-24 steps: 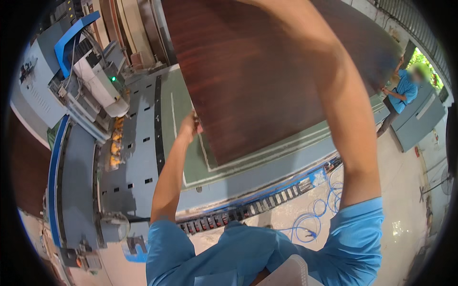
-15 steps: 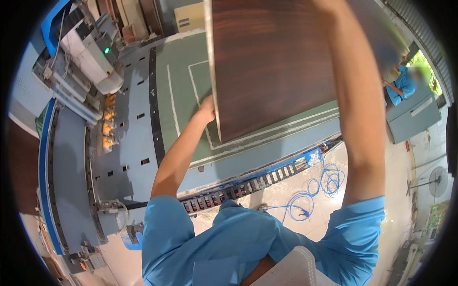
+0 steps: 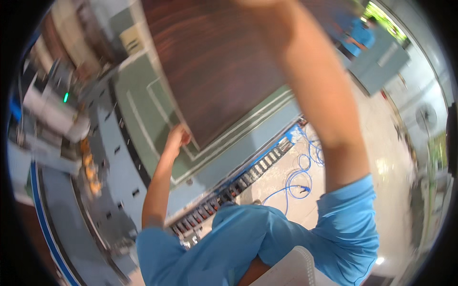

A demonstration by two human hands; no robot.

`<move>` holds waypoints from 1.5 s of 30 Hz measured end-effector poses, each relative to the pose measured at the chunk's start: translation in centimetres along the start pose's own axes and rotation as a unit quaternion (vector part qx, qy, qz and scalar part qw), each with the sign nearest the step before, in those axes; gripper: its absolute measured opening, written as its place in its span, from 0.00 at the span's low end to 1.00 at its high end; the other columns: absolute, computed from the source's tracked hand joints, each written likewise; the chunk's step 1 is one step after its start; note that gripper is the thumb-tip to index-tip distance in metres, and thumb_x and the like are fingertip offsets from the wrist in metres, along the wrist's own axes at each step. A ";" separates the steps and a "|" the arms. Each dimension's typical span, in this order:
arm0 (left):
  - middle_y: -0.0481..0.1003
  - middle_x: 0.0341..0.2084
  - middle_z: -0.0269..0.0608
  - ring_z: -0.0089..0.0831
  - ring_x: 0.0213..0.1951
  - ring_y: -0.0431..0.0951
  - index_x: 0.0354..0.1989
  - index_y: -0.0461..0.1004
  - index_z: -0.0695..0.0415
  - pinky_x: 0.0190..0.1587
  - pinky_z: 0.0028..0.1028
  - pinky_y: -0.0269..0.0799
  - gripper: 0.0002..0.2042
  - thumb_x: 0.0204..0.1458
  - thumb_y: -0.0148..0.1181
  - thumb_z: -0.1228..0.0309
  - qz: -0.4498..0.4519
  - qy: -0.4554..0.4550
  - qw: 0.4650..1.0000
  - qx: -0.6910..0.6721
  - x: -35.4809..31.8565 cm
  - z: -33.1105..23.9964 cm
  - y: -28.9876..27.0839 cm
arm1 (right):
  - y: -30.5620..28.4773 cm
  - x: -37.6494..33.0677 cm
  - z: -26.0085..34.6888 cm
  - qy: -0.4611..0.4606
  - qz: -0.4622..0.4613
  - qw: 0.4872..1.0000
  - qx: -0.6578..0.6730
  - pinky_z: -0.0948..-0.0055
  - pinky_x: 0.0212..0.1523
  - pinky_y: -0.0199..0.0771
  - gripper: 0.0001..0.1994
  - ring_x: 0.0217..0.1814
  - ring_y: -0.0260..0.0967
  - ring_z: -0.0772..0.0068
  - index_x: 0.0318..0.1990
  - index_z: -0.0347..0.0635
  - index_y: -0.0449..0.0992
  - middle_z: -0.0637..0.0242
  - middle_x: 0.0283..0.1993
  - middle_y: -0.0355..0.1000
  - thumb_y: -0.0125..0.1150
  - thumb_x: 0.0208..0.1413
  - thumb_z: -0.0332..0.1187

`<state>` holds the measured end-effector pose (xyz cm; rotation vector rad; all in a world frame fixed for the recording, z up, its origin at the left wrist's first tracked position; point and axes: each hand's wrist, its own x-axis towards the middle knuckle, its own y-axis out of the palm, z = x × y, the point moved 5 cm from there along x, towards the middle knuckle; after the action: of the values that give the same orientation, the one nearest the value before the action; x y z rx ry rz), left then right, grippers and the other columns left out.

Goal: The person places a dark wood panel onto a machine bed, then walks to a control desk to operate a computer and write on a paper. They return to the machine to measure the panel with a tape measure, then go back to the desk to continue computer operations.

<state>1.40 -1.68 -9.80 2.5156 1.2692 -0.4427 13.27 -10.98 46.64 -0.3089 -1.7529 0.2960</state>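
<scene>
A large dark brown wood-grain panel with a pale edge stands tilted over the green machine bed. My left hand is closed on the panel's left edge, close to its lower corner. Reaching up across the panel, my right arm ends in my right hand at the top of the picture. That hand is blurred and partly cut off, so its fingers do not show. The panel's upper part lies outside the view.
A white machine head with a green light stands at the left. Along the bed's front runs a dark cable chain. A coiled blue hose lies on the floor. Another person in blue stands beyond, by a grey cabinet.
My view has turned, so the scene appears shifted left and tilted. My left hand is still at the panel's edge, now nearer the lower corner. My right arm stays raised.
</scene>
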 end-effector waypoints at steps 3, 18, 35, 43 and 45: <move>0.76 0.28 0.34 0.28 0.30 0.78 0.38 0.74 0.53 0.36 0.29 0.77 0.14 0.63 0.56 0.55 -0.012 -0.012 0.999 -0.043 0.4 1.0 -0.8 | -0.3 -0.1 0.2 0.065 -0.019 0.992 0.104 0.47 0.43 0.80 0.33 0.37 0.81 0.40 0.28 0.30 0.83 0.38 0.32 0.80 0.47 0.64 0.56; 0.73 0.47 0.39 0.31 0.53 0.72 0.55 0.71 0.60 0.63 0.34 0.61 0.25 0.70 0.49 0.48 -0.130 0.294 0.944 -0.081 -6.2 4.7 4.6 | -3.8 -3.0 0.5 0.062 -0.107 0.987 0.107 0.51 0.48 0.70 0.33 0.47 0.77 0.49 0.35 0.40 0.87 0.51 0.38 0.82 0.43 0.63 0.60; 0.72 0.25 0.34 0.27 0.30 0.74 0.27 0.70 0.51 0.36 0.29 0.76 0.13 0.63 0.60 0.62 -0.037 -0.024 0.973 -0.229 -2.3 4.5 1.4 | -13.9 -9.4 1.0 0.050 -0.135 0.984 0.107 0.57 0.31 0.75 0.27 0.32 0.78 0.52 0.25 0.41 0.85 0.54 0.25 0.79 0.54 0.59 0.55; 0.76 0.27 0.40 0.31 0.26 0.79 0.39 0.75 0.61 0.27 0.25 0.81 0.09 0.64 0.62 0.67 0.042 -0.131 0.974 -0.183 -2.1 7.0 3.4 | -23.4 -17.9 2.3 -0.029 -0.172 0.985 0.012 0.59 0.36 0.78 0.19 0.34 0.78 0.58 0.31 0.37 0.82 0.53 0.29 0.78 0.56 0.60 0.45; 0.77 0.27 0.41 0.31 0.25 0.79 0.39 0.74 0.61 0.23 0.25 0.80 0.09 0.63 0.63 0.68 0.067 -0.148 0.975 -0.151 -2.1 7.8 4.3 | -26.8 -21.2 2.7 0.011 -0.072 0.994 -0.082 0.64 0.38 0.80 0.14 0.35 0.76 0.65 0.35 0.31 0.78 0.56 0.33 0.76 0.54 0.61 0.36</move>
<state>2.62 -8.67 -15.55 2.1677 0.9669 -0.5265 13.59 -43.71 36.53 -0.3007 -1.7705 0.0438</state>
